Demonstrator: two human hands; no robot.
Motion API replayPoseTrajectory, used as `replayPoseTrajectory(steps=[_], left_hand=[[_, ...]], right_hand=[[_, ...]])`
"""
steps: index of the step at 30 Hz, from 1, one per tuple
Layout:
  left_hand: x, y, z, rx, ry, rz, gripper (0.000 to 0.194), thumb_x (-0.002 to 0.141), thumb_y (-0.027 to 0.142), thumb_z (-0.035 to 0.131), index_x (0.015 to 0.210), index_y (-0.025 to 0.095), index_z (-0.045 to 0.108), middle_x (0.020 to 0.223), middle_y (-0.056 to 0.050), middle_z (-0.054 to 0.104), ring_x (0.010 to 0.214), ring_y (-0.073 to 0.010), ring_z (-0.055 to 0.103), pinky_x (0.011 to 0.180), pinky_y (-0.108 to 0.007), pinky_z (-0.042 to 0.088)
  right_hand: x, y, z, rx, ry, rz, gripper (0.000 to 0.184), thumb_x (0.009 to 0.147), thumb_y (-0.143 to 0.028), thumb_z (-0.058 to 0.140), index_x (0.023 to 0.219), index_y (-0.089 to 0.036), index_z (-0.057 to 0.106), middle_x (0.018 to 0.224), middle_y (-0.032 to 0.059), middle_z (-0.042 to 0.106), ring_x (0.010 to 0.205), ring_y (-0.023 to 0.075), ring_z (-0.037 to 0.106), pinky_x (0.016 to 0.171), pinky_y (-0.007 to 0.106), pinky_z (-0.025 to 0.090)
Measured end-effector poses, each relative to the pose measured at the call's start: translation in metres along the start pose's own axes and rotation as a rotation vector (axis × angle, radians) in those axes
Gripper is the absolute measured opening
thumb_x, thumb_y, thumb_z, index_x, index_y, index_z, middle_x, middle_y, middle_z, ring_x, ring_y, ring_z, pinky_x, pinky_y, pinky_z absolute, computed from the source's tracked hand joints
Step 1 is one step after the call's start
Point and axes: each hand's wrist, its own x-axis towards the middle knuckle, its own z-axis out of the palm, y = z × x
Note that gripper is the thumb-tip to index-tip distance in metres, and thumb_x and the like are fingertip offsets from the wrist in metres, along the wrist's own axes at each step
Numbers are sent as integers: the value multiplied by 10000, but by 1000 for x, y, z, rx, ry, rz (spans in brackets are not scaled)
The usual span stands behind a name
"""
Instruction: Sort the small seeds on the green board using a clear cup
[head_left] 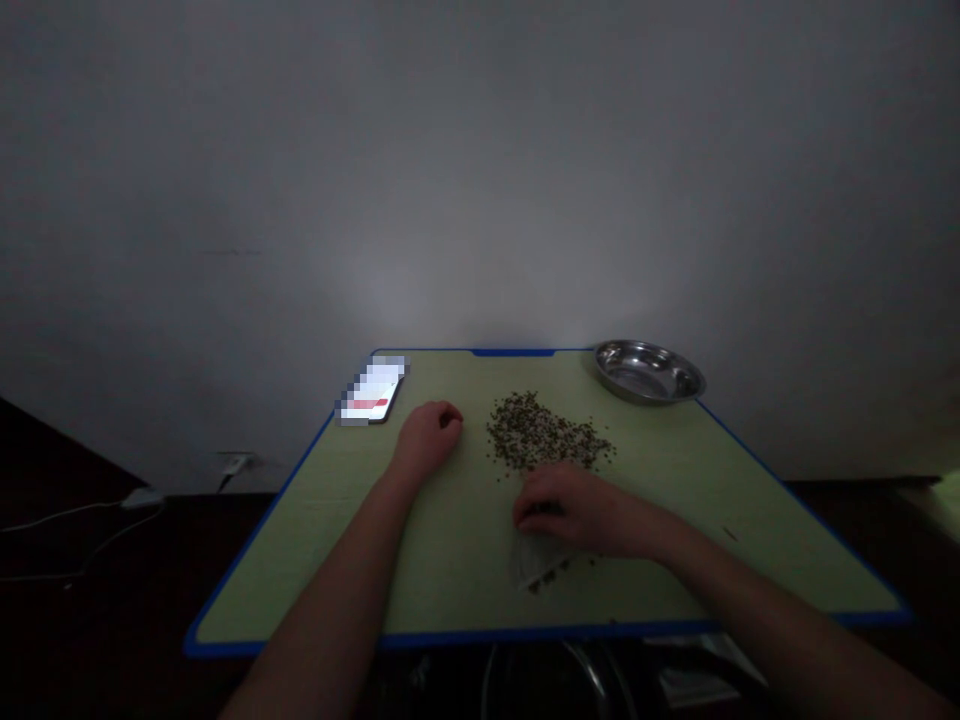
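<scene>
Toward the far middle of the table [442, 560], most of the small beans [534, 432] lie loose in a spread heap, so the work looks far from done. A few more sit at the near edge of a clear bag [528, 568], inside or beside it I cannot tell. The right hand [566, 508] is curled over the bag's far end; whether it grips it is unclear. The left hand [430, 436] rests loosely curled left of the heap, its grip hidden. A metal bowl [646, 378] stands far right.
</scene>
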Motion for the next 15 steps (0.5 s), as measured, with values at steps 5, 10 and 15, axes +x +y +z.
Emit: replayPoseTrajectory(steps=[5, 10, 15], left_hand=[[0, 0, -1, 6, 0, 5, 233, 719, 223, 463, 813, 164, 668, 839, -70, 676, 793, -187, 594, 735, -295, 450], [-1, 2, -3, 21, -2, -1, 243, 720, 217, 453, 815, 166, 671, 849, -72, 676, 802, -188, 596, 739, -294, 448], [-1, 3, -3, 19, -17, -12, 239, 723, 221, 461, 823, 167, 671, 853, -74, 679, 796, -186, 597, 726, -291, 448]], right_hand=[[-8, -5, -2, 18, -22, 45, 104, 825, -189, 596, 822, -176, 699, 778, 24, 661, 747, 125, 581, 705, 240, 433], [-15, -2, -9, -9, 27, 148, 113, 834, -179, 569, 822, -182, 682, 784, 9, 666, 745, 127, 580, 704, 246, 427], [-32, 10, -15, -25, 112, 296, 113, 830, -169, 549, 798, -179, 657, 770, 12, 660, 709, 135, 579, 660, 251, 431]])
